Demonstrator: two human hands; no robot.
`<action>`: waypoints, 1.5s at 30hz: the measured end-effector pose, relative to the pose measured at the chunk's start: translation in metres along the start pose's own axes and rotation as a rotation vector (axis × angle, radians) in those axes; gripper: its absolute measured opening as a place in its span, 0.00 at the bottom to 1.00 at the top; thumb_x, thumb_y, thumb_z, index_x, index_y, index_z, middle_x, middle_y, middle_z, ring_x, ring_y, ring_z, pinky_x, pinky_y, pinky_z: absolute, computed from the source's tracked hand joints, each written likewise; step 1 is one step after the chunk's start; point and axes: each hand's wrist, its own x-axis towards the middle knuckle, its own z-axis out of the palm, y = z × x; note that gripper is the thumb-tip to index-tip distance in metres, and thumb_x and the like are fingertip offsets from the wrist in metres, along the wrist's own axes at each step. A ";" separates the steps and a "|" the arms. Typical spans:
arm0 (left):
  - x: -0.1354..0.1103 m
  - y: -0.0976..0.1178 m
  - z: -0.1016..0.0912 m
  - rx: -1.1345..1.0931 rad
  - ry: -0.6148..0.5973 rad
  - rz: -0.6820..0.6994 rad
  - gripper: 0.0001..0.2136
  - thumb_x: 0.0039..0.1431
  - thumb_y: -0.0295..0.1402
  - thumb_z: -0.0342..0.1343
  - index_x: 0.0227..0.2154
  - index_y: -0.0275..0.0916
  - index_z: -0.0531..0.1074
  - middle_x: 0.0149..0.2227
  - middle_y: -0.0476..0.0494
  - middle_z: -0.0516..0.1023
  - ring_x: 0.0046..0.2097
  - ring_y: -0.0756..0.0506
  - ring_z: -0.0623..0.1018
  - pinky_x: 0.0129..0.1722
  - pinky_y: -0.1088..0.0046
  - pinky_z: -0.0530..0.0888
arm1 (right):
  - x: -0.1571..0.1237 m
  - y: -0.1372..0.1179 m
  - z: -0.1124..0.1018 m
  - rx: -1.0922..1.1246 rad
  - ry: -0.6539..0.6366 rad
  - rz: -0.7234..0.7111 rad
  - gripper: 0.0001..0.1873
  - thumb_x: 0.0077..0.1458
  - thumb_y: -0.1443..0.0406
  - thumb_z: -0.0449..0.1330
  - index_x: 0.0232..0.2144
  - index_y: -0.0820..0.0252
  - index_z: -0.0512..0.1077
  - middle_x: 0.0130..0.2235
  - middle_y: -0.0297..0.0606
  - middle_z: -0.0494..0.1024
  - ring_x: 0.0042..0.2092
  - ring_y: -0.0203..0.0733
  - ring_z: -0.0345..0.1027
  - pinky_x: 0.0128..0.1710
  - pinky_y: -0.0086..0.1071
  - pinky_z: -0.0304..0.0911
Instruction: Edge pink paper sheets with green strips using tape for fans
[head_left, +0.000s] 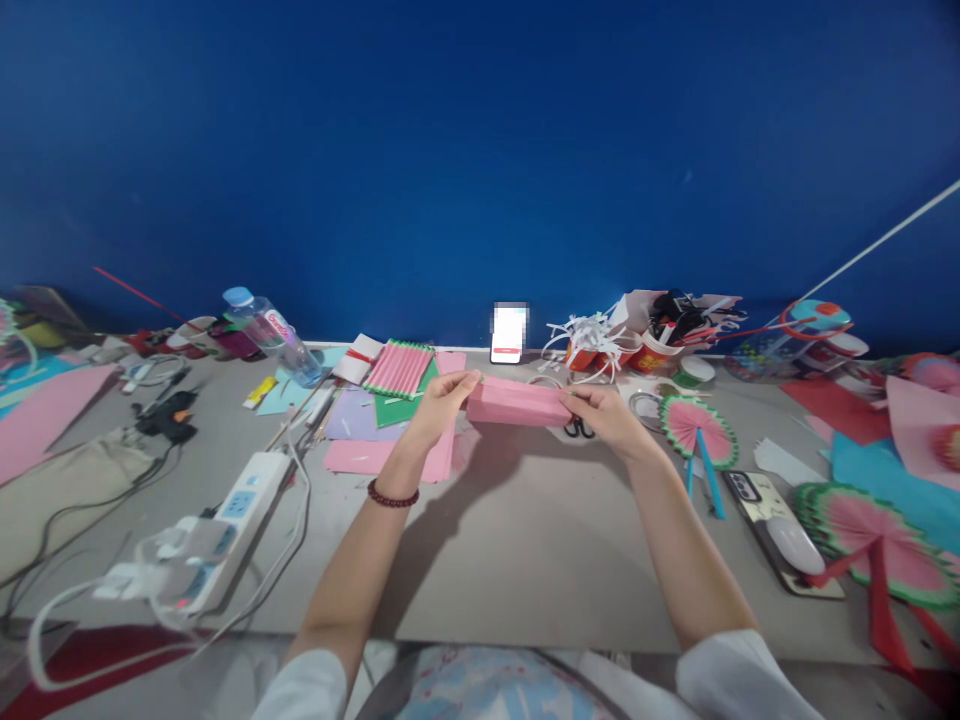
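A strip of folded pink paper (519,403) is stretched level above the table between my two hands. My left hand (447,400), below which a dark red bead bracelet circles the wrist, pinches the paper's left end. The right end is pinched by my right hand (600,412). Black scissor handles (579,430) show just under the paper near my right hand; the rest of the scissors is hidden. Left of my left hand, a pleated pink paper with green edges (401,368) lies on sheets of green, lilac and pink paper (352,458).
A white power strip (244,510) with cables lies at the left, near a tilted water bottle (281,335). Against the blue wall stand a lit phone (508,335) and tubs of tools (660,350). Watermelon-patterned paper fans (701,430), a phone and a mouse (795,545) lie at the right.
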 end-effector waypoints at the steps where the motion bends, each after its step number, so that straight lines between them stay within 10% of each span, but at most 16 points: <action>1: 0.000 0.001 -0.002 0.006 -0.016 -0.013 0.19 0.50 0.49 0.58 0.26 0.34 0.74 0.23 0.49 0.71 0.27 0.51 0.71 0.29 0.75 0.70 | 0.001 0.001 0.000 0.013 0.021 0.007 0.19 0.47 0.51 0.62 0.34 0.60 0.78 0.25 0.34 0.74 0.25 0.34 0.64 0.21 0.25 0.57; 11: -0.001 0.007 -0.012 0.045 -0.188 -0.068 0.14 0.49 0.43 0.61 0.24 0.34 0.74 0.22 0.50 0.71 0.25 0.53 0.70 0.27 0.77 0.71 | -0.001 -0.001 -0.002 0.054 0.146 -0.033 0.20 0.43 0.50 0.65 0.33 0.59 0.79 0.27 0.36 0.77 0.24 0.34 0.65 0.19 0.26 0.60; 45: 0.009 -0.012 -0.001 0.101 0.127 0.040 0.14 0.41 0.38 0.65 0.32 0.34 0.77 0.23 0.47 0.76 0.27 0.51 0.73 0.27 0.76 0.72 | 0.001 -0.006 0.002 0.058 0.098 -0.121 0.20 0.51 0.60 0.58 0.47 0.56 0.67 0.23 0.28 0.69 0.22 0.32 0.57 0.22 0.27 0.51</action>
